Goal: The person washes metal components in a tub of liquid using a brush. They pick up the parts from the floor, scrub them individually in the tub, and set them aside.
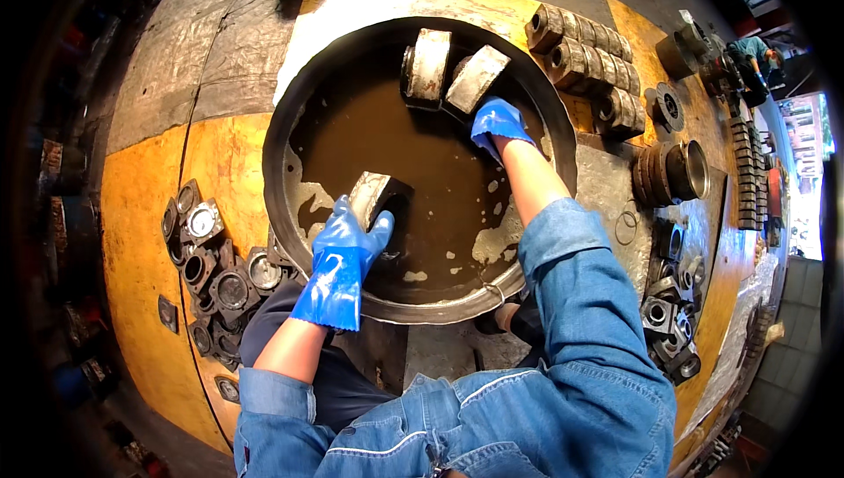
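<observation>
A wide round metal basin (280,241) of brown liquid lies between my knees. My left hand (338,236), in a long blue rubber glove, is closed around a pale-faced metal block (368,192) at the basin's near left. Toward the far right side, my right hand (499,124), also gloved, has its fingers bent down behind a tilted metal block (477,77); the fingertips are hidden. Just left of that one, another metal block (429,67) with a round dark opening stands in the liquid, held by neither hand.
Rows of heavy metal blocks (585,47) line the far right outside the basin. Metal rings (673,172) stand at right. Flanged metal parts (231,289) are piled at left, and more small parts (664,311) at right. Another person (754,54) is far right.
</observation>
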### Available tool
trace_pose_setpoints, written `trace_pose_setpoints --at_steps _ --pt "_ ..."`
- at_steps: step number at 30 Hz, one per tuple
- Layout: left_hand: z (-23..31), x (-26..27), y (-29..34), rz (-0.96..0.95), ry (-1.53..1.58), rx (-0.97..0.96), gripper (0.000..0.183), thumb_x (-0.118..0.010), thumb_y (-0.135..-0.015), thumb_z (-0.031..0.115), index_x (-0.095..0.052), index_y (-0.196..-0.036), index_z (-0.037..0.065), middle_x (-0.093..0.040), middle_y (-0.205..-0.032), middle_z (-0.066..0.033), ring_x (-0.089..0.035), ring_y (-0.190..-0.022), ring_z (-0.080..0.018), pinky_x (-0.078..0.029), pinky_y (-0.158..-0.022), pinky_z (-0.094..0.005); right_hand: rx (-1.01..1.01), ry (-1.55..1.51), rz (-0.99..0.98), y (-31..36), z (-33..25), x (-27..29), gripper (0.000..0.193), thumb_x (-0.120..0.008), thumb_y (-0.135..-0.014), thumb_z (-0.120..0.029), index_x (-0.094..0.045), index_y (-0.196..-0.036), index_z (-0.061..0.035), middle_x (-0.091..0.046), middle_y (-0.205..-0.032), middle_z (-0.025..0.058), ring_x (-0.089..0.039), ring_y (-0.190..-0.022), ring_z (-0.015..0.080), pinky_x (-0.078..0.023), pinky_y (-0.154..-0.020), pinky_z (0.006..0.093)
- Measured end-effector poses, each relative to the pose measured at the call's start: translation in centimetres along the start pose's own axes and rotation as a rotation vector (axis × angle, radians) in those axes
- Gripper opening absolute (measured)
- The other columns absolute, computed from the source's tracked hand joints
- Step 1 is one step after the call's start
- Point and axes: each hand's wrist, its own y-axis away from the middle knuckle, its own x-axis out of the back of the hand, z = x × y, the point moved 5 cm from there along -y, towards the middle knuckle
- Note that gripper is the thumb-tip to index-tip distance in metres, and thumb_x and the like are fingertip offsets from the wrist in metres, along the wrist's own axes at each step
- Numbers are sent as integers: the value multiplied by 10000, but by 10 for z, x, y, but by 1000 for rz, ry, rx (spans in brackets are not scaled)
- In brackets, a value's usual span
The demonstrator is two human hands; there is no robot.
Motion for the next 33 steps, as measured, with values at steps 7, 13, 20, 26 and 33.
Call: trace_pose_setpoints --at_steps 7,13,20,26,33 --pt "5 6 2 -36 18 0 959 -699 -922 613 -454 -1536 -81 -593 -1467 -338 -652 -1286 -456 -526 -1088 -478 -24 -434 176 1 25 -45 428 -808 -851 -300 -784 -1218 -83 -761 -1265 185 -713 -1216 404 -576 -1011 457" --pt "11 17 3 -11 57 -199 940 -552 -1002 664 -503 -1471 -150 -670 -1307 -370 -643 -1272 -483 -500 -1093 -495 4 -1168 299 128 46 -60 434 -735 -924 -314 -730 -1166 47 -754 -1002 147 -681 -887 240 -538 -840 414" --pt "4 24 0 -137 350 -212 738 -368 -1121 540 -684 -1187 -123 -719 -1155 -345 -677 -1146 -469 -500 -992 -483 445 -1762 194 204 24 -95 352 -743 -1002 -369 -776 -1142 -48 -761 -952 30 -665 -802 106 -504 -725 262" --pt "-55 10 -33 90 213 -435 526 -309 -1174 321 -586 -1332 -97 -707 -1181 -348 -687 -1114 -482 -534 -971 -503 684 -1761 18 255 -61 -106 275 -795 -996 -221 -780 -1179 -16 -783 -1043 69 -710 -916 128 -575 -838 277" --pt "-53 16 -23 58 363 -333 409 -405 -1105 77 -499 -1469 -82 -700 -1181 -369 -702 -1103 -488 -565 -923 -518 966 -1219 280 250 -93 -83 133 -752 -967 -154 -808 -1057 -74 -780 -896 45 -688 -852 120 -578 -842 302"
